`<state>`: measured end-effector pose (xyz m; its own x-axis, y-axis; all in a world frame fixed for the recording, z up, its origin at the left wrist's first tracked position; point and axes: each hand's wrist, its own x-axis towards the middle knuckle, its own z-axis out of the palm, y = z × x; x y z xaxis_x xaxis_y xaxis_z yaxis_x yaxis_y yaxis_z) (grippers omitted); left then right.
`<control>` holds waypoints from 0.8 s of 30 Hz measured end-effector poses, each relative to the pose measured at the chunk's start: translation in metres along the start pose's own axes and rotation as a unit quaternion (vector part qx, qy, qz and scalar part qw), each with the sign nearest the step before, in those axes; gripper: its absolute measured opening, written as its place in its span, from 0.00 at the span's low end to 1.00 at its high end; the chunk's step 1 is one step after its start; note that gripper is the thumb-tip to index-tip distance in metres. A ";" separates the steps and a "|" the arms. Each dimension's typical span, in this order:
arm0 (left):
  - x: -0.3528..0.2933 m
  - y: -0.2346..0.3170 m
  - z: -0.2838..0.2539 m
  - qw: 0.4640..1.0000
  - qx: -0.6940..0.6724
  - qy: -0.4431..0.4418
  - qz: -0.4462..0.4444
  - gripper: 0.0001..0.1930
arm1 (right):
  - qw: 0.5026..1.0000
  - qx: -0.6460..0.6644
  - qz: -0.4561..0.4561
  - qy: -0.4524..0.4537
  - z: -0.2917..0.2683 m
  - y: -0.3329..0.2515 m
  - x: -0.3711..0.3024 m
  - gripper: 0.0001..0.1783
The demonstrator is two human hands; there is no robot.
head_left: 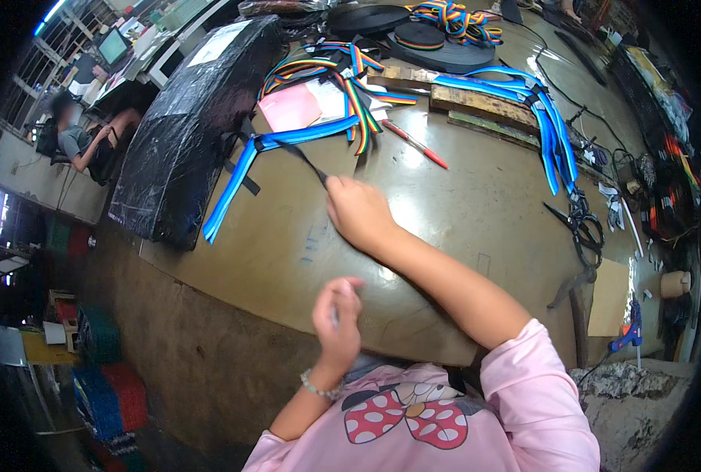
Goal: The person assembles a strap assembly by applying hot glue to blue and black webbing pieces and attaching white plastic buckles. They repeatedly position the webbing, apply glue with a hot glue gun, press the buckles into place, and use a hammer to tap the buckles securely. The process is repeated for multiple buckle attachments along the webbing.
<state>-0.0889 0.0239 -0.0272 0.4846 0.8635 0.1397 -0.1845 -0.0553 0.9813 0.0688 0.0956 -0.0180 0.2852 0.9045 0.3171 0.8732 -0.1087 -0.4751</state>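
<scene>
My right hand (pixel 358 211) reaches across the table, its fingers closed on a narrow black strap (pixel 307 161). The strap runs taut up and left to a bundle of blue striped webbing (pixel 244 169), which is bent at an angle with a black band round the bend. My left hand (pixel 338 318), wearing a bead bracelet, is raised in front of my body near the table's front edge. Its fingers are slightly blurred and loosely bent, with nothing visible in them.
A long black-wrapped package (pixel 197 118) lies at left. Farther back are rainbow-striped webbing (pixel 311 71), pink paper (pixel 290 108) and dark rolls (pixel 437 51). A red pen (pixel 415 145), blue straps on a wooden block (pixel 484 106), scissors (pixel 582 228) and a glue gun (pixel 627 334) are at right.
</scene>
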 end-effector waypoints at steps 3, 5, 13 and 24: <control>0.038 0.003 -0.027 0.977 0.168 0.132 0.020 0.14 | 0.997 -0.002 -0.057 -0.061 -0.015 0.016 -0.058 0.06; 0.077 0.005 -0.049 0.934 0.318 0.120 0.111 0.18 | 0.994 0.039 -0.102 -0.017 -0.027 0.028 -0.096 0.05; 0.149 0.010 -0.064 0.864 0.490 -0.021 0.117 0.14 | 0.995 0.027 -0.096 -0.021 -0.068 0.018 -0.130 0.05; 0.048 0.130 0.003 0.925 0.212 -0.311 0.055 0.10 | 0.972 0.072 -0.191 0.116 -0.184 0.007 -0.124 0.25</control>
<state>-0.0869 0.0568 0.1076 0.9056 0.3924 0.1606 0.0269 -0.4313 0.9018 0.1122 -0.0933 0.0901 0.0467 0.7477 0.6624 0.8730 0.2918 -0.3909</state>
